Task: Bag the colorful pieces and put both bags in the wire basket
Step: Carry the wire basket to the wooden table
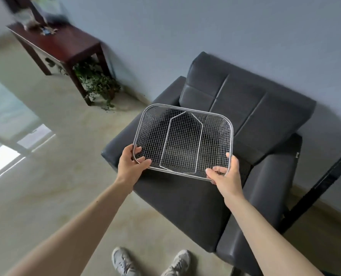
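- Heavily blurred: items on the dark wooden bench (pixel 66 43), far up-left of the fingers (pixel 143 162); identity unreadable.
- Cut off by the bottom edge: shoes (pixel 123 262), below the fingers.
- Partly hidden behind the wire basket (pixel 231 128): armchair (pixel 245 100) seat.

- Wall (pixel 205 26): painted pale blue-grey, plain, seen from 11 to 3 o'clock.
- Floor (pixel 46 186): glossy beige-green, mottled; bright daylight is reflected at 9 o'clock.
- Glass door or window (pixel 4 112): seen at 9 to 10 o'clock, blurred.
- Armchair (pixel 235 108): dark grey leather, stitched back cushion, set against the wall from centre to 4 o'clock.
- Side table (pixel 66 42): dark red-brown wood, placed at 11 o'clock by the wall; blurred small items are noted on its top.
- Trailing plant (pixel 96 82): green leaves, found under the table.
- Black slanted bar (pixel 315 186): noted at 3 to 4 o'clock.
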Demonstrator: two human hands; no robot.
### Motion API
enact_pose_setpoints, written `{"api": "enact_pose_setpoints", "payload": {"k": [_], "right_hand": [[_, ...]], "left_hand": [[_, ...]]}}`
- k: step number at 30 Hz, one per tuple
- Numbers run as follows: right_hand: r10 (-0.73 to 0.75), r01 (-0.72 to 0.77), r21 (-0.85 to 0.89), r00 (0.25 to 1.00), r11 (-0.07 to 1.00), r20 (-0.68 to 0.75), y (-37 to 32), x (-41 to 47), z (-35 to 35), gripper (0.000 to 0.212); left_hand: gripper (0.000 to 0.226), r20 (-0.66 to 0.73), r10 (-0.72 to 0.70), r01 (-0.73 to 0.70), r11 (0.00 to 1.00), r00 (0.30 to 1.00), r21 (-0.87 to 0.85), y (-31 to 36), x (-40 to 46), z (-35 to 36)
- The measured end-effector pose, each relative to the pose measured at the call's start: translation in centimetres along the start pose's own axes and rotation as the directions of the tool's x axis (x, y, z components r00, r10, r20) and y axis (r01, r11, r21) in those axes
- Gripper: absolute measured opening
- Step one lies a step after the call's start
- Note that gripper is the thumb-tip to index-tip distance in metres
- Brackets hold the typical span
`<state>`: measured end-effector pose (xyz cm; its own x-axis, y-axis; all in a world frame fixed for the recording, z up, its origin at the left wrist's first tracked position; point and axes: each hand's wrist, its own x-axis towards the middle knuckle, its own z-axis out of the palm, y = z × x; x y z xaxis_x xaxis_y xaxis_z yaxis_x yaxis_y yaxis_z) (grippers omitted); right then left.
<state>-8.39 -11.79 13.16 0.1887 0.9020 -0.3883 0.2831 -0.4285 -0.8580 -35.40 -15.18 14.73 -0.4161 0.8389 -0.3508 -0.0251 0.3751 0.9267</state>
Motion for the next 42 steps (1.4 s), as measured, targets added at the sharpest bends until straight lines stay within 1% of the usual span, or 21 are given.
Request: {"api": "enact_pose_setpoints", "payload": {"k": [8, 15, 22, 32, 36, 39, 42], "right_hand": [[-0.044, 0.045, -0.022, 0.998, 0.999, 0.035, -3.7, -3.4, 11.3, 0.083], [-0.079, 0.085, -0.063, 0.993, 0.994, 0.092, -6.5, -5.0, 19.7, 0.084], [-0.091, 0.107, -0.090, 0.981, 0.990, 0.171, -9.6, -3.5, 26.6, 0.086], [-0.091, 0.122, -0.108, 0.962, 0.987, 0.256, -15.9, 2.3, 36.6, 0.083], [-0.098, 0.137, -0.130, 0.957, 0.982, 0.273, -18.3, 4.3, 40.0, 0.073], [-0.085, 0.132, -0.157, 0.957, 0.979, 0.276, -19.6, 5.5, 43.3, 0.078], [-0.071, 0.119, -0.163, 0.959, 0.979, 0.273, -21.0, 6.7, 47.0, 0.082]], "left_hand": [[0.056, -0.050, -0.013, 0.008, 0.995, 0.999, -0.096, -0.9, 2.9, -12.1], [0.057, -0.127, -0.011, -0.005, 0.992, 0.992, -0.124, -1.5, 5.7, -20.3], [0.052, -0.191, -0.025, -0.006, 0.987, 0.981, -0.159, -1.6, 9.5, -25.7], [0.052, -0.262, -0.048, -0.010, 0.977, 0.964, -0.214, 0.9, 18.8, -31.8], [0.052, -0.277, -0.051, -0.008, 0.978, 0.959, -0.208, 1.8, 22.3, -33.9], [0.052, -0.278, -0.065, 0.002, 0.975, 0.958, -0.223, 2.3, 25.1, -35.9], [0.050, -0.279, -0.065, 0.008, 0.979, 0.958, -0.202, 2.5, 28.4, -38.6]]}}
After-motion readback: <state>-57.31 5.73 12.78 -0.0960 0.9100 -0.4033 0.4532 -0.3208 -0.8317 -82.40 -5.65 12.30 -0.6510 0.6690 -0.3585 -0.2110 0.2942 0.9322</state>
